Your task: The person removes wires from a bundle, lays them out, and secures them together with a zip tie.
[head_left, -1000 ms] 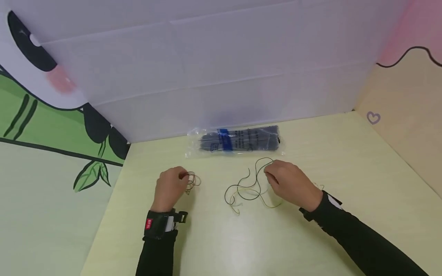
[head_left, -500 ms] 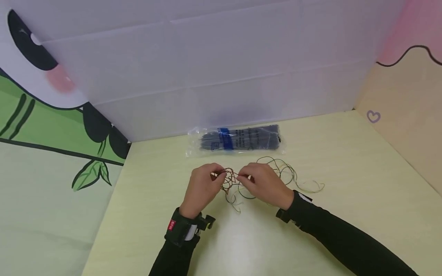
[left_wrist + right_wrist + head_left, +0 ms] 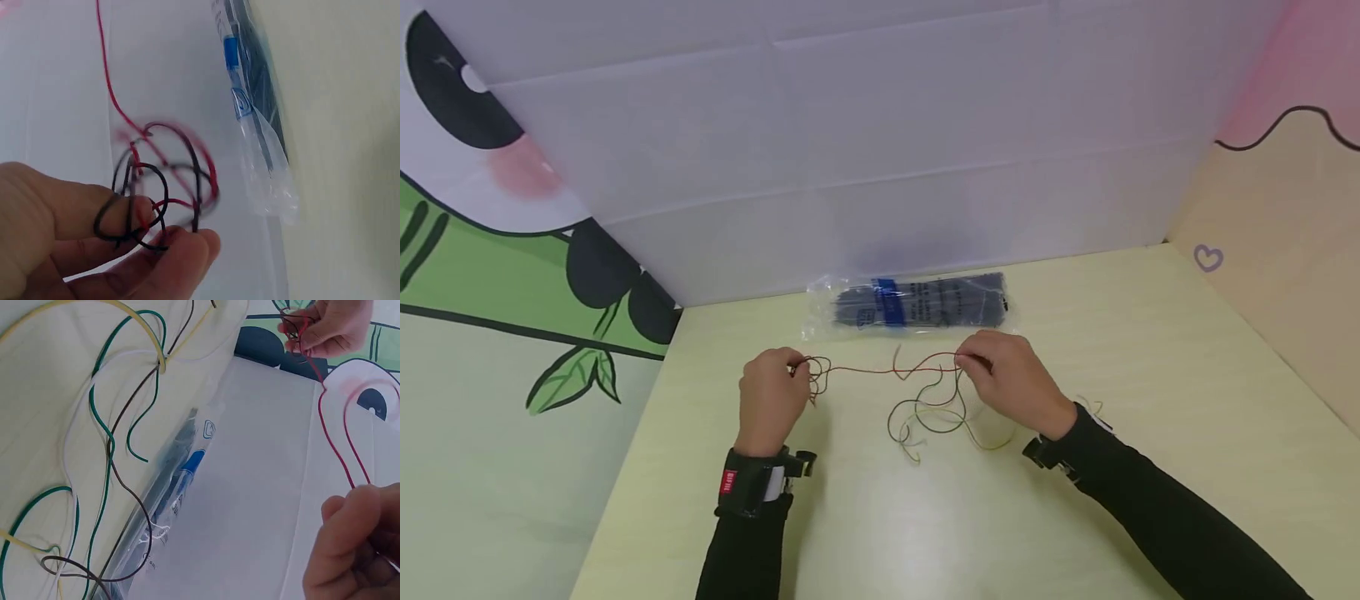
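Observation:
Between thumb and fingers, my left hand pinches a small tangle of black and red wires. A red wire runs from that tangle across to my right hand, which pinches it; in the right wrist view two red strands reach its fingertips. Below and beside the right hand, loose green, yellow, white and dark wires lie in loops on the table. The right hand hides part of them in the head view.
A clear plastic bag of dark, thin strips with a blue label lies at the back of the pale table. Behind it rises a white sheet. A printed panel stands at the left and a beige one at the right.
The hands moved together over the wires, then apart again. The right hand now holds red wire drawn out from the tangle in the left hand.

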Action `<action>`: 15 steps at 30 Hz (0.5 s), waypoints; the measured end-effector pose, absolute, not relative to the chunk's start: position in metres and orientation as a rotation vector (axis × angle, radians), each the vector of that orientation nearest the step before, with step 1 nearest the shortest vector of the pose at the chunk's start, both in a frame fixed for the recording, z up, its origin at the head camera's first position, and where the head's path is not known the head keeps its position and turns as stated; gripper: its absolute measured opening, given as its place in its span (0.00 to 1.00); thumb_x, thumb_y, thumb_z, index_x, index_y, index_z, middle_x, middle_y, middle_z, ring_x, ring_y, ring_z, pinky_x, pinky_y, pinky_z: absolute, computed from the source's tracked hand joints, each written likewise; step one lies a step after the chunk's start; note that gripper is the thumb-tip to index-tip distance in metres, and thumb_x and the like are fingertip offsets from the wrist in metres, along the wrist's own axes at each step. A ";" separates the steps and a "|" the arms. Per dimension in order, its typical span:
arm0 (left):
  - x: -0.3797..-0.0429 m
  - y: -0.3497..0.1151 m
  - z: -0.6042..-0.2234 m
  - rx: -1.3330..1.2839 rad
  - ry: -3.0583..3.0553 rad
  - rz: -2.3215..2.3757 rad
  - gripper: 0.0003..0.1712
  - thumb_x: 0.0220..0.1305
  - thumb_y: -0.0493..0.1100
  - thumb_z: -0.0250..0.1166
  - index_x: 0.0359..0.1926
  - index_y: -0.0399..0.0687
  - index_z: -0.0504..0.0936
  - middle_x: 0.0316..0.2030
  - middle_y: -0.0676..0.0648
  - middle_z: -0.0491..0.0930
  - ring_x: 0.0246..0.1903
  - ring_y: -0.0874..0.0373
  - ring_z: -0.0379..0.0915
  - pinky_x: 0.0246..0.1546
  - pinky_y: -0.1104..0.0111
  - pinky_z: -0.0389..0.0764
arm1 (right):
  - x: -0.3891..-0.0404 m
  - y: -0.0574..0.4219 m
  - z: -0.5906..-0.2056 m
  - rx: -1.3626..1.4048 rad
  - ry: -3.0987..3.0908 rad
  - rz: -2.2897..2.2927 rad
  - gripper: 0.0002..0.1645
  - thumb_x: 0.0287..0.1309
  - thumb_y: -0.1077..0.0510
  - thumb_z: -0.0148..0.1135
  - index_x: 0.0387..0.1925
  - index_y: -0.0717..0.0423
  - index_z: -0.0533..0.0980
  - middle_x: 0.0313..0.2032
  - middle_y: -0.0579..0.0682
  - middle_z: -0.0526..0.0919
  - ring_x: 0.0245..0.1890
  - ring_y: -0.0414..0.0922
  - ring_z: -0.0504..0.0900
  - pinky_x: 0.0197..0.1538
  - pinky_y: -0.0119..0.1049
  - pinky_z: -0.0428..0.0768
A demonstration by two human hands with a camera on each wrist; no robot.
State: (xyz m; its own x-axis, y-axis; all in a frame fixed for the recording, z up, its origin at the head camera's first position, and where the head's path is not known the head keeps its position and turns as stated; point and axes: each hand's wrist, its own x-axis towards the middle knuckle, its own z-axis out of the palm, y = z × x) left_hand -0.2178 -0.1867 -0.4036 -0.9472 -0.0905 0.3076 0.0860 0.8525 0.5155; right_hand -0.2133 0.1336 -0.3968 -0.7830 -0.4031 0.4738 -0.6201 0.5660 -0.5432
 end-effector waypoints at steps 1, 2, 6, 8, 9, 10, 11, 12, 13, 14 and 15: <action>-0.219 -0.192 -0.406 0.038 -2.708 -0.784 0.08 0.63 0.36 0.62 0.35 0.38 0.87 0.31 0.40 0.87 0.24 0.50 0.81 0.19 0.66 0.73 | -0.214 0.136 -0.396 0.828 -2.493 1.046 0.08 0.66 0.62 0.59 0.35 0.47 0.81 0.31 0.43 0.79 0.27 0.34 0.69 0.35 0.31 0.70; -0.220 -0.198 -0.407 0.070 -2.712 -0.793 0.08 0.63 0.36 0.62 0.35 0.37 0.87 0.30 0.40 0.87 0.23 0.50 0.81 0.18 0.67 0.73 | -0.214 0.139 -0.394 0.811 -2.477 1.053 0.07 0.66 0.62 0.59 0.35 0.48 0.81 0.31 0.42 0.79 0.27 0.34 0.68 0.34 0.31 0.70; -0.224 -0.215 -0.412 0.172 -2.715 -0.819 0.10 0.64 0.36 0.61 0.36 0.35 0.87 0.31 0.37 0.87 0.24 0.48 0.82 0.18 0.68 0.73 | -0.215 0.145 -0.388 0.754 -2.392 1.077 0.06 0.67 0.62 0.58 0.38 0.51 0.81 0.31 0.43 0.77 0.29 0.34 0.67 0.35 0.29 0.69; -0.225 -0.222 -0.413 0.231 -2.717 -0.825 0.10 0.64 0.37 0.61 0.37 0.34 0.87 0.31 0.36 0.86 0.25 0.47 0.82 0.19 0.68 0.74 | -0.216 0.148 -0.384 0.722 -2.353 1.100 0.06 0.67 0.62 0.58 0.38 0.52 0.80 0.31 0.43 0.76 0.29 0.34 0.67 0.35 0.28 0.69; -0.225 -0.225 -0.414 0.265 -2.717 -0.824 0.11 0.64 0.37 0.61 0.37 0.34 0.87 0.31 0.36 0.86 0.25 0.47 0.82 0.19 0.68 0.74 | -0.216 0.149 -0.383 0.707 -2.333 1.108 0.05 0.67 0.62 0.58 0.38 0.52 0.80 0.31 0.43 0.76 0.29 0.34 0.67 0.35 0.28 0.69; -0.226 -0.228 -0.415 0.302 -2.723 -0.824 0.11 0.65 0.37 0.60 0.36 0.34 0.87 0.31 0.35 0.86 0.24 0.47 0.81 0.19 0.68 0.73 | -0.216 0.150 -0.382 0.688 -2.316 1.123 0.05 0.67 0.62 0.59 0.38 0.53 0.80 0.31 0.44 0.77 0.28 0.34 0.68 0.35 0.27 0.70; -0.226 -0.231 -0.416 0.341 -2.729 -0.825 0.11 0.65 0.37 0.60 0.36 0.34 0.86 0.31 0.35 0.86 0.24 0.47 0.80 0.18 0.68 0.72 | -0.217 0.151 -0.381 0.674 -2.298 1.134 0.05 0.66 0.62 0.59 0.37 0.53 0.80 0.30 0.44 0.77 0.28 0.33 0.68 0.34 0.26 0.70; -0.226 -0.234 -0.417 0.380 -2.736 -0.828 0.11 0.65 0.38 0.60 0.36 0.34 0.86 0.30 0.36 0.86 0.23 0.48 0.80 0.18 0.68 0.72 | -0.218 0.152 -0.381 0.660 -2.281 1.151 0.04 0.66 0.63 0.59 0.37 0.54 0.80 0.30 0.45 0.77 0.27 0.34 0.68 0.34 0.26 0.70; -0.227 -0.237 -0.419 0.417 -2.744 -0.832 0.12 0.65 0.38 0.60 0.36 0.34 0.86 0.30 0.36 0.85 0.23 0.48 0.79 0.18 0.69 0.71 | -0.218 0.153 -0.381 0.649 -2.267 1.162 0.04 0.66 0.64 0.59 0.37 0.55 0.80 0.30 0.45 0.77 0.27 0.33 0.69 0.33 0.25 0.69; -0.227 -0.239 -0.421 0.444 -2.753 -0.838 0.12 0.66 0.39 0.59 0.35 0.34 0.86 0.30 0.36 0.85 0.23 0.49 0.78 0.18 0.69 0.70 | -0.219 0.154 -0.381 0.640 -2.253 1.172 0.04 0.66 0.64 0.59 0.36 0.56 0.80 0.29 0.46 0.77 0.26 0.33 0.70 0.32 0.25 0.69; -0.227 -0.242 -0.422 0.463 -2.763 -0.849 0.13 0.66 0.39 0.59 0.36 0.34 0.86 0.30 0.36 0.85 0.23 0.49 0.78 0.18 0.69 0.70 | -0.219 0.155 -0.381 0.628 -2.239 1.187 0.04 0.65 0.65 0.59 0.36 0.57 0.80 0.28 0.46 0.77 0.25 0.33 0.70 0.32 0.25 0.69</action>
State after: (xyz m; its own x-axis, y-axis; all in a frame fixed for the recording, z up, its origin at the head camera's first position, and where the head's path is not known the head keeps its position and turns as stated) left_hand -0.2275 -0.2417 -0.4217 -0.9276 -0.3569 0.1099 -0.2336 0.7840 0.5751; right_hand -0.2194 0.1547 -0.3813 -0.7547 -0.1545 0.6376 -0.6143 0.5075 -0.6042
